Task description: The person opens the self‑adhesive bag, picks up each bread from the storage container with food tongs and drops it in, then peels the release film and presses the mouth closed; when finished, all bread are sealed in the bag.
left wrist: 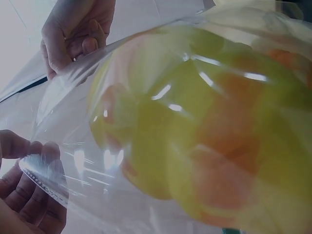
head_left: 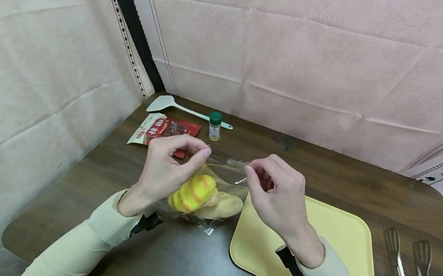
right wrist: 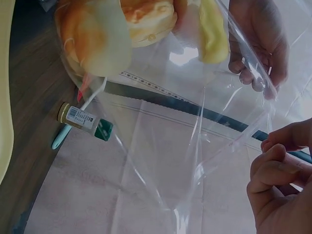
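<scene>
One red-and-white packet [head_left: 161, 130] lay on the dark wooden table [head_left: 73, 212], between ten and eleven o'clock from the clear plastic bag [head_left: 222, 175]. A pale spatula [head_left: 189, 111] rested behind the packet at eleven, its handle reaching past a green-capped jar [head_left: 214, 127]. The left hand [head_left: 169, 166], at ten o'clock from the bag, pinched its top edge between thumb and forefinger. Inside the bag sat a striped yellow bun [head_left: 192, 193], with a pale bun [head_left: 225, 206] beside it toward three o'clock (whether the bag's bottom met the table, I couldn't tell). The jar stood upright at twelve. Apart from the left hand, at three o'clock, the right hand [head_left: 277, 192] also pinched the bag's edge, its fingers curled. Beneath the right forearm lay a yellow tray [head_left: 333, 232], between three and four, just beside the bag. Farthest right, beyond the tray, lay two slotted metal utensil heads [head_left: 392, 239], their handles running toward five o'clock.
</scene>
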Demonstrator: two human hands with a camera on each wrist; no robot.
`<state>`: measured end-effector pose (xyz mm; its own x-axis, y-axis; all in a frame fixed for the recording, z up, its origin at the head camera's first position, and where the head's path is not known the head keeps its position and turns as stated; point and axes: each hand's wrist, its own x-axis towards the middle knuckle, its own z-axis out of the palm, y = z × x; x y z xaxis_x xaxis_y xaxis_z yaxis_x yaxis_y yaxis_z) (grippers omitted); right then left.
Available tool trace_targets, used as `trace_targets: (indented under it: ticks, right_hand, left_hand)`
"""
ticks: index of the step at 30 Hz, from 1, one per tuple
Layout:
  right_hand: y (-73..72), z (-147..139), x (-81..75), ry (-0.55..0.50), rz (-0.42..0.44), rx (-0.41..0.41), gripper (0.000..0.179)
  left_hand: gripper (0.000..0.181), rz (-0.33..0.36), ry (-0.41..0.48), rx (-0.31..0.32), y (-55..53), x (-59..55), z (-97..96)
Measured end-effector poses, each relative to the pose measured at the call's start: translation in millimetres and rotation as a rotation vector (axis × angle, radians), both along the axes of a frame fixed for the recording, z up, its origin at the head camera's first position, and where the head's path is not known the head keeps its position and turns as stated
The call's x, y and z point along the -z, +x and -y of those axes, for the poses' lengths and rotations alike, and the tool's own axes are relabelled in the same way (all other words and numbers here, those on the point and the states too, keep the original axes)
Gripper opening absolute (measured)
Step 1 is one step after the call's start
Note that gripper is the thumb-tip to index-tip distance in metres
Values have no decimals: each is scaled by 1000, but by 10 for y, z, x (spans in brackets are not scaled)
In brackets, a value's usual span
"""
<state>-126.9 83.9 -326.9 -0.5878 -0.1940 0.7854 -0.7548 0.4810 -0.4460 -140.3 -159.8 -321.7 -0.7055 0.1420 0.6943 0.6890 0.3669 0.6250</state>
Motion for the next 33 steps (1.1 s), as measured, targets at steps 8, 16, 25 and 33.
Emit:
trace_targets:
  ticks: [8, 16, 25, 33]
  right_hand:
    - [21, -50, 32, -13, 4, 7, 14]
    - [31, -125, 43, -25, -9, 22, 16]
    - [47, -199, 59, -12, -8, 45, 15]
    - [66, -238, 78, -17, 8, 59, 17]
  left_hand:
    - [4, -3, 8, 1, -10, 16, 7]
    - [4, 0, 12, -7, -11, 23, 8]
    - [5, 7, 32, 1, -18, 26, 14]
    - [5, 16, 40, 6, -21, 27, 25]
